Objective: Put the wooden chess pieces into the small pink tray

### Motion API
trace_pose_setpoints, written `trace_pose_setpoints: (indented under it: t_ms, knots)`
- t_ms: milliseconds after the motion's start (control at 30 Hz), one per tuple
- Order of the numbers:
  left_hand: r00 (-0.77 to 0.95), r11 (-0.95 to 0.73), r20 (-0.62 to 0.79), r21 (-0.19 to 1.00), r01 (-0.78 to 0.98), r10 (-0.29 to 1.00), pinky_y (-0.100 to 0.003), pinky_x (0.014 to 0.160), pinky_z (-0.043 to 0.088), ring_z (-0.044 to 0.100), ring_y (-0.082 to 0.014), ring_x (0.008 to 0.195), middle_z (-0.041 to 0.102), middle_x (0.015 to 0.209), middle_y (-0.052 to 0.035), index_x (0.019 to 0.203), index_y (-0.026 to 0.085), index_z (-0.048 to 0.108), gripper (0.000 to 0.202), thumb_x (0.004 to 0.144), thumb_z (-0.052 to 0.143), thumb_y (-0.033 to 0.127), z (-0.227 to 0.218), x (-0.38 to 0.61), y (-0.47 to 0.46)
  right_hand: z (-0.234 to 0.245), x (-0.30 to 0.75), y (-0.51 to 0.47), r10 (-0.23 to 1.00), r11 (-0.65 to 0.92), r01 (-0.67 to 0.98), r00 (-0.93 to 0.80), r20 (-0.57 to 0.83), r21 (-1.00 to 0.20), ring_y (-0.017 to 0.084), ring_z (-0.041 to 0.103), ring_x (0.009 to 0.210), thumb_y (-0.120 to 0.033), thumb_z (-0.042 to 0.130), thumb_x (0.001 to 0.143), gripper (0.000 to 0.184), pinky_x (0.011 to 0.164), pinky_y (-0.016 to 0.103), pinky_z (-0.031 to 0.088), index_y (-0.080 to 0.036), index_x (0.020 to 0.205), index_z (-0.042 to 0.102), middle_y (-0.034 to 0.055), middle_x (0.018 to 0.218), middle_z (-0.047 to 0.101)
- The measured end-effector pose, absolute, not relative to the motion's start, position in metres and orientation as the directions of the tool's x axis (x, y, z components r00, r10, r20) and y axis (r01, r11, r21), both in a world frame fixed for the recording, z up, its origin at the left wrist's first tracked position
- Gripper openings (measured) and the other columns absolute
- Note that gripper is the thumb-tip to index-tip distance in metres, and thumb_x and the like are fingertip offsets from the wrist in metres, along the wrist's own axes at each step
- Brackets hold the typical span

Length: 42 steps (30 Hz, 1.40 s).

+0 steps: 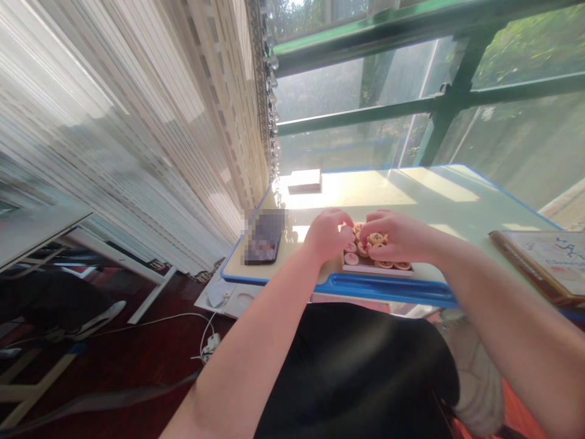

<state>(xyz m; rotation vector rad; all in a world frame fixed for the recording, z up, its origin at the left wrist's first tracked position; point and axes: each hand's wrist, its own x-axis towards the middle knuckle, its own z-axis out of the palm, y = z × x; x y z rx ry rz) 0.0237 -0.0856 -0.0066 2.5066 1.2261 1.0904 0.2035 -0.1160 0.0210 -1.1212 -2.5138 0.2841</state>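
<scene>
Several round wooden Chinese chess pieces [376, 238] with red or dark characters lie in a shallow box [378, 270] near the front edge of the table. My left hand [329, 235] is at the left side of the box, its fingers curled in beside the pieces; what they grip is hidden. From the right, my right hand [395, 235] reaches over the box. Its thumb and fingers are bent round a piece among the others, and the hand covers part of the box.
The pale table [439, 210] has a blue rim. A dark phone [265, 244] lies at its left, a small white box [304, 181] at the back, and a brown-edged case [543, 262] at the right. A curtain [183, 122] hangs along the left; a green-framed window stands behind.
</scene>
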Motion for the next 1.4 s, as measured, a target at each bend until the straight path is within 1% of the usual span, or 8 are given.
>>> trace_pose_setpoints:
  t_ms: [100,267,367,500,667,933,1200,1400]
  knots:
    - [0.421,-0.672,0.548,0.416,0.613,0.723,-0.03,0.081,0.047,0.058,-0.0161,0.08,0.065,0.077,-0.0035,0.069,0.016,0.067,0.02,0.071,0.048,0.008,-0.007,0.023,-0.085,0.021,0.207,-0.114,0.749,0.662,0.667,-0.583,0.314,-0.342,0.018,0.054,0.076,-0.022,0.053,0.071,0.015,0.067,0.029,0.042,-0.022,0.074,0.067,0.0033,0.074,0.057]
    - [0.481,-0.709,0.529,0.422,0.566,0.699,-0.031,0.09,0.045,0.057,-0.0167,0.089,0.067,0.086,-0.0026,0.07,0.019,0.07,0.025,0.072,0.047,0.009,-0.005,0.024,-0.088,0.019,0.214,-0.106,0.796,0.587,0.736,-0.448,0.407,-0.338,0.02,0.054,0.078,-0.018,0.049,0.07,0.02,0.07,0.03,0.042,-0.022,0.075,0.068,0.0036,0.072,0.058]
    - [0.498,-0.718,0.524,0.417,0.557,0.691,-0.031,0.093,0.043,0.056,-0.0168,0.094,0.066,0.091,-0.0019,0.069,0.02,0.072,0.027,0.073,0.047,0.01,-0.004,0.024,-0.091,0.019,0.214,-0.105,0.805,0.573,0.746,-0.437,0.401,-0.339,0.02,0.054,0.078,-0.02,0.049,0.071,0.02,0.068,0.03,0.042,-0.022,0.072,0.069,0.0036,0.07,0.057]
    - [0.498,-0.708,0.512,0.406,0.578,0.7,-0.032,0.095,0.043,0.056,-0.0171,0.096,0.066,0.092,-0.0014,0.068,0.022,0.072,0.028,0.075,0.047,0.011,-0.004,0.025,-0.092,0.018,0.212,-0.107,0.797,0.597,0.722,-0.485,0.36,-0.349,0.018,0.054,0.074,-0.02,0.051,0.071,0.02,0.067,0.029,0.042,-0.023,0.072,0.071,0.0029,0.07,0.057]
    - [0.494,-0.714,0.528,0.393,0.579,0.691,-0.032,0.094,0.043,0.056,-0.017,0.093,0.067,0.091,-0.0018,0.067,0.02,0.072,0.027,0.074,0.047,0.011,-0.003,0.025,-0.091,0.016,0.212,-0.105,0.81,0.581,0.745,-0.487,0.328,-0.327,0.018,0.054,0.074,-0.021,0.052,0.071,0.022,0.066,0.029,0.042,-0.025,0.076,0.074,0.0026,0.069,0.058]
    - [0.516,-0.732,0.53,0.375,0.569,0.673,-0.031,0.092,0.043,0.057,-0.016,0.089,0.067,0.088,-0.002,0.063,0.02,0.07,0.027,0.074,0.047,0.01,-0.005,0.025,-0.089,0.016,0.213,-0.105,0.806,0.585,0.745,-0.489,0.333,-0.321,0.018,0.054,0.074,-0.019,0.051,0.069,0.023,0.066,0.029,0.042,-0.025,0.07,0.073,0.0023,0.067,0.058]
    - [0.481,-0.713,0.544,0.387,0.584,0.688,-0.03,0.091,0.043,0.057,-0.0165,0.089,0.067,0.088,-0.0019,0.068,0.02,0.07,0.025,0.074,0.047,0.011,-0.003,0.024,-0.088,0.018,0.217,-0.101,0.83,0.532,0.773,-0.398,0.39,-0.345,0.017,0.055,0.069,-0.02,0.05,0.068,0.021,0.062,0.028,0.042,-0.022,0.068,0.071,0.0024,0.067,0.06]
    - [0.344,-0.62,0.572,0.401,0.675,0.745,-0.032,0.089,0.044,0.056,-0.0183,0.089,0.066,0.083,-0.0039,0.071,0.017,0.067,0.026,0.075,0.042,0.01,-0.007,0.022,-0.083,0.015,0.22,-0.093,0.868,0.427,0.799,-0.23,0.441,-0.424,0.017,0.054,0.068,-0.027,0.051,0.072,0.02,0.063,0.029,0.041,-0.02,0.069,0.07,0.0023,0.069,0.059]
